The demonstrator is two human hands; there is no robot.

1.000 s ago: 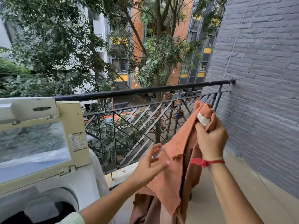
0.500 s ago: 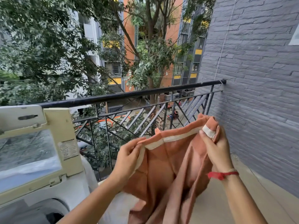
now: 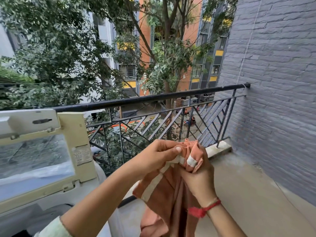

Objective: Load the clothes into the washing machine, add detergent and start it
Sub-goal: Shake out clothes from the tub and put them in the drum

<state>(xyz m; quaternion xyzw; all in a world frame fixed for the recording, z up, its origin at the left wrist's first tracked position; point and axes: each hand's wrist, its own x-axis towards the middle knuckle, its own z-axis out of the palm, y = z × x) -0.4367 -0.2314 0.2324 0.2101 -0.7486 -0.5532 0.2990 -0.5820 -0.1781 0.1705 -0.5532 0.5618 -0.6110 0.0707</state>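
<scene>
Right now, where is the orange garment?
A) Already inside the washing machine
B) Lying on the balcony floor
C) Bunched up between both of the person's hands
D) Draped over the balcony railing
C: the left hand and right hand both grip the orange garment at its cream-edged top, held in the air beside the washing machine, with the rest hanging below.

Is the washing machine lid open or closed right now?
Open: the washing machine lid stands raised, its window facing the camera, hinged above the machine's top.
</scene>
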